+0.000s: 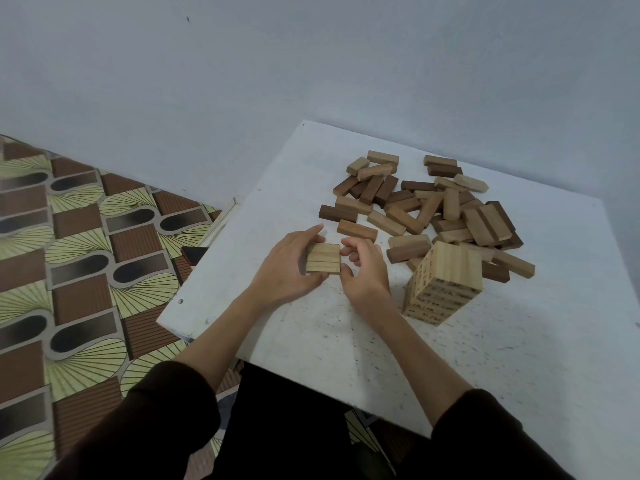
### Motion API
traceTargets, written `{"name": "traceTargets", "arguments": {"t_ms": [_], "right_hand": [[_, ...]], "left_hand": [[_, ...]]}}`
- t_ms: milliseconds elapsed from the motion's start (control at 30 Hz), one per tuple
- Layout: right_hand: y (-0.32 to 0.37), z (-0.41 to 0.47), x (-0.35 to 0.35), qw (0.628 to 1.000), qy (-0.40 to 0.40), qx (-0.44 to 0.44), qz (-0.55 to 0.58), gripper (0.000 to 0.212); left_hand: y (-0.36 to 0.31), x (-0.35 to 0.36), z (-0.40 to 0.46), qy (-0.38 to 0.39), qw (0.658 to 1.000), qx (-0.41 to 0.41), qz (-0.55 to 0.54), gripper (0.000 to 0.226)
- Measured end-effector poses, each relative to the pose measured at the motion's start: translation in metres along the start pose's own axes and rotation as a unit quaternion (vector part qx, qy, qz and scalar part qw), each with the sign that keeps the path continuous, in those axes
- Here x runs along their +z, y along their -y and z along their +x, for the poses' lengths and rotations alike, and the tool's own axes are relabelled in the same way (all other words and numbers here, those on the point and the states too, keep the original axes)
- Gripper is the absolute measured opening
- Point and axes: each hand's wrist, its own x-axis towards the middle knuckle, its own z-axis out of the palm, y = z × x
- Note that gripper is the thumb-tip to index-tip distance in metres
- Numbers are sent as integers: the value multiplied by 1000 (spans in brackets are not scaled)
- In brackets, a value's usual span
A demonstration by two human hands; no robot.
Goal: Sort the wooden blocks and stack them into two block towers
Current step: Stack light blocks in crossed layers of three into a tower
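My left hand [289, 268] and right hand [363, 268] pinch a flat square layer of pale wooden blocks [323, 258] between them on the white table [519, 341] — the loose brown block pile [433, 209] lies beyond, nearer my right.

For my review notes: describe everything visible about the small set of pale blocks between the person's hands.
The pale block layer is a flat square of light wooden blocks laid side by side, their seams running left to right and the grain plainly visible. It lies on the white table, left of the tall pale tower and in front of the loose pile. The left hand cups its left side, thumb at the near edge; the right hand touches its right edge with curled fingers.
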Motion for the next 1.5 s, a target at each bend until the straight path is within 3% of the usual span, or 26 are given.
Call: {"name": "traceTargets", "arguments": {"t_ms": [300,533,700,833,1067,1233,1500], "right_hand": [[6,0,-1,999,-3,39,11,40],[24,-2,-9,995,12,60,73,39],[69,0,-29,992,2,-16,126,39],[94,8,-61,993,-2,-59,97,45],[100,-6,-150,993,46,-84,72,58],[65,-27,-195,996,18,-81,19,61],[10,-52,-197,998,10,-69,-7,60]], "left_hand": [[-2,-2,0,2,999,-22,-31,74],[-16,-18,4,-21,986,-70,-147,77],[-45,-54,18,-53,984,-16,-171,80],[-76,-73,28,-70,980,35,-182,80],[-134,-63,47,-27,973,83,-213,82],[-168,-26,48,37,974,99,-199,87],[-174,9,38,141,972,99,-158,94]]}}
